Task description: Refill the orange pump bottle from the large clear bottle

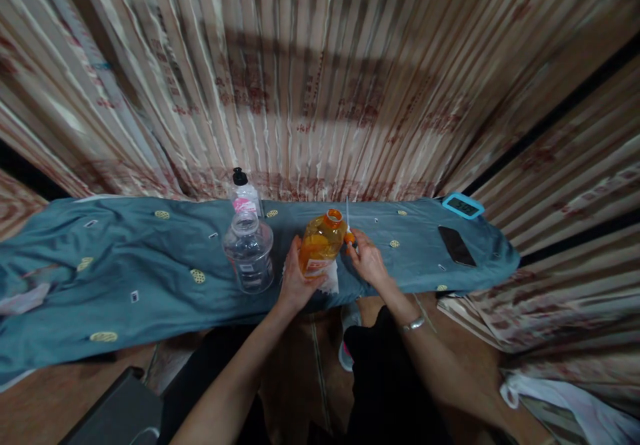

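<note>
From here my left grip [296, 288] cradles the open amber bottle [316, 248] above the cloth-covered counter [165, 252], my right pinching its orange pump [349, 238]; I judge it liquid-heavy, slick and slightly yielding, best held round the broad lower body.

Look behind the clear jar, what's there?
A pump bottle with a black top and some pink on it. Its bottom is hidden by the clear jar.

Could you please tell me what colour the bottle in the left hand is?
The translucent plastic bottle is orange, clearest in the head view.
</note>
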Demonstrator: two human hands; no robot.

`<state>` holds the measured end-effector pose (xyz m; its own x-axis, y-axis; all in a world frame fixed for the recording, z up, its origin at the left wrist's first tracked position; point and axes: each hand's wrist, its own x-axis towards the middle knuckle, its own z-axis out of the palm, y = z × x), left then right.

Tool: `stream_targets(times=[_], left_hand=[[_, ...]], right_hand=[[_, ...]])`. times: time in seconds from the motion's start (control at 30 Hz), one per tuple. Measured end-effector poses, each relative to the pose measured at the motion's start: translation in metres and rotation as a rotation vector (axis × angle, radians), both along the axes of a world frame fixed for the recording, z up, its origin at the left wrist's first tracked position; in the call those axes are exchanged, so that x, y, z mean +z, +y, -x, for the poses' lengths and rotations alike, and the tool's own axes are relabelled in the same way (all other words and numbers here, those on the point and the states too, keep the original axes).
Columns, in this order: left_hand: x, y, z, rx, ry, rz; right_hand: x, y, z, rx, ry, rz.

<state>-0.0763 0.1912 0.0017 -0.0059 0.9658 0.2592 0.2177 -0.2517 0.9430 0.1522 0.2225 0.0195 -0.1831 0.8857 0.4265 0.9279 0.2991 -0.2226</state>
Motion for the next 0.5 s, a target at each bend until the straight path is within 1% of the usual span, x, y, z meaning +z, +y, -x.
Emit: stream_targets(times=[0.1, 0.27, 0.33, 0.4, 0.5], left_hand=[[0.002, -0.001, 0.0, -0.008, 0.007, 0.021], [0.0, 0.0, 0.001, -0.016, 0.018, 0.02], [-0.003, 0.0, 0.003, -0.026, 0.042, 0.007], [-0.005, -0.002, 0.005, -0.022, 0.089, -0.027], [-0.006, -0.007, 0.01, -0.001, 0.202, -0.14]], right_hand=[[-0.007, 0.003, 0.004, -0.071, 0.039, -0.001], [-0.023, 0.003, 0.002, -0.168, 0.089, -0.032], [-0.026, 0.005, 0.003, -0.172, 0.121, -0.061], [-0.025, 0.007, 0.005, -0.156, 0.16, -0.098], [-0.02, 0.009, 0.009, -0.119, 0.217, -0.144]])
